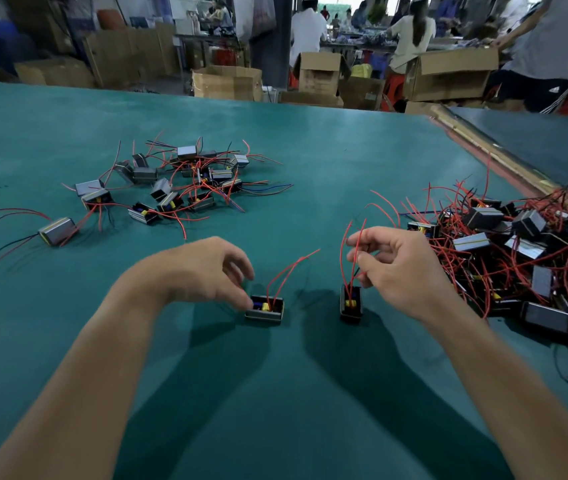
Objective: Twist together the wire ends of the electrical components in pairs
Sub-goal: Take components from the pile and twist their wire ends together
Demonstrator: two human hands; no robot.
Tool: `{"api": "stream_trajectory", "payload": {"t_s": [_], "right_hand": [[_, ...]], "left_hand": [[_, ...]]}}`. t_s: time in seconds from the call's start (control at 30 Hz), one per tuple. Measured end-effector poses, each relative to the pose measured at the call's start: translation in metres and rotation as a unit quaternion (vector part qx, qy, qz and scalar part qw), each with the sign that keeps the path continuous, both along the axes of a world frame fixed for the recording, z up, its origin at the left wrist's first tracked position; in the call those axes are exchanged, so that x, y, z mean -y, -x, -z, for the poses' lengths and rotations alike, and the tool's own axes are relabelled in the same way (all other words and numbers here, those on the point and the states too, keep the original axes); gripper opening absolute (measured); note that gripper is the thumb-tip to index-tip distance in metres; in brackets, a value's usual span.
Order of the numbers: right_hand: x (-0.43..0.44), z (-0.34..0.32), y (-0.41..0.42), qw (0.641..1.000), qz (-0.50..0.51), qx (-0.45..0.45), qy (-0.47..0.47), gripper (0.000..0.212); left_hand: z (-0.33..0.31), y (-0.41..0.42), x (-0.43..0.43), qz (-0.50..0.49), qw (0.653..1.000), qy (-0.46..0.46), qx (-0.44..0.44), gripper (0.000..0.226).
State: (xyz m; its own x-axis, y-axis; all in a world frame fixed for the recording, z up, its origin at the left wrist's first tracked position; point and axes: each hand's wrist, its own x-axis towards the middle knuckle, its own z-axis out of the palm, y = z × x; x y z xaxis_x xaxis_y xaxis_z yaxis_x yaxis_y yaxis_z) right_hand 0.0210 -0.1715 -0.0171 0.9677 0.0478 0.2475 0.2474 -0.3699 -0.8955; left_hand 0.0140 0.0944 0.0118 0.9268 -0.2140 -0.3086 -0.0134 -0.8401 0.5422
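- While both bare forearms reach in from the near edge, the left hand [202,268] hangs over the left component [264,310], a small dark box-shaped electrical part with yellow and blue pieces inside. It lies flat on the teal-green matte surface [310,150].
- The thumb tip touches the left end of that part and the fingers curl above it. The grip is narrow, and I cannot tell whether it pinches anything.
- Thin red insulated wires [289,268] rise from the left component and lean away to the right.
- Near it on the right stands the right component [351,304], a similar dark part set on end on the surface.
- The right hand [403,268] has its grip closed: thumb and forefinger pinch the right component's red wires [346,258], whose ends stick out above the fingers.
- Just right of that hand lies a tangled heap of grey-and-black components [518,258] laced with red wires.
- Farther off on the left sits a lone grey component [58,231] with red and black wires, and beyond it a loose scatter of similar components [178,181].
- Past the far edge stand open brown cardboard boxes [227,83], with several people [306,32] among them.
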Motion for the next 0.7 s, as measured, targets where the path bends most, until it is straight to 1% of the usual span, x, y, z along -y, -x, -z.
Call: {"api": "stream_trajectory", "payload": {"t_s": [0.07, 0.13, 0.2, 0.23, 0.3, 0.37, 0.4, 0.43, 0.57, 0.63, 0.7], "right_hand": [[0.001, -0.001, -0.001, 1.000, 0.010, 0.003, -0.015, 0.039], [0.000, -0.002, -0.001, 0.999, 0.006, -0.008, -0.031, 0.038], [-0.002, -0.003, 0.000, 0.999, 0.004, -0.026, -0.044, 0.033], [-0.003, -0.003, 0.000, 0.998, 0.004, -0.035, -0.048, 0.030], [-0.004, -0.004, -0.001, 0.997, 0.005, -0.056, -0.052, 0.029], [-0.005, -0.005, -0.002, 0.996, 0.004, -0.071, -0.051, 0.037], [-0.005, -0.005, -0.002, 0.996, 0.003, -0.071, -0.046, 0.041], [-0.004, -0.004, -0.002, 0.997, 0.005, -0.069, -0.038, 0.044], [-0.004, 0.001, -0.002, 0.999, 0.005, -0.052, -0.006, 0.046], [-0.004, 0.000, -0.001, 0.998, -0.005, -0.059, -0.007, 0.046], [-0.003, -0.002, 0.000, 0.996, -0.027, -0.082, -0.011, 0.050]], "left_hand": [[0.001, 0.003, 0.003, -0.002, 1.000, -0.014, 0.011, 0.022], [0.002, 0.002, 0.008, -0.008, 1.000, 0.001, 0.025, 0.015], [0.002, 0.002, 0.011, -0.037, 0.998, 0.020, 0.047, 0.019], [0.002, 0.001, 0.012, -0.065, 0.995, 0.029, 0.074, 0.021], [0.003, 0.000, 0.016, -0.138, 0.977, 0.042, 0.160, 0.019], [0.004, 0.001, 0.023, -0.197, 0.949, 0.061, 0.238, 0.012], [0.004, 0.003, 0.028, -0.208, 0.941, 0.085, 0.251, 0.007], [0.004, 0.003, 0.032, -0.204, 0.942, 0.113, 0.242, 0.005], [0.007, 0.005, 0.043, -0.143, 0.950, 0.242, 0.137, 0.005], [0.009, 0.006, 0.043, -0.102, 0.950, 0.275, 0.111, 0.012], [0.011, 0.007, 0.043, -0.063, 0.952, 0.287, 0.090, 0.023]]}}
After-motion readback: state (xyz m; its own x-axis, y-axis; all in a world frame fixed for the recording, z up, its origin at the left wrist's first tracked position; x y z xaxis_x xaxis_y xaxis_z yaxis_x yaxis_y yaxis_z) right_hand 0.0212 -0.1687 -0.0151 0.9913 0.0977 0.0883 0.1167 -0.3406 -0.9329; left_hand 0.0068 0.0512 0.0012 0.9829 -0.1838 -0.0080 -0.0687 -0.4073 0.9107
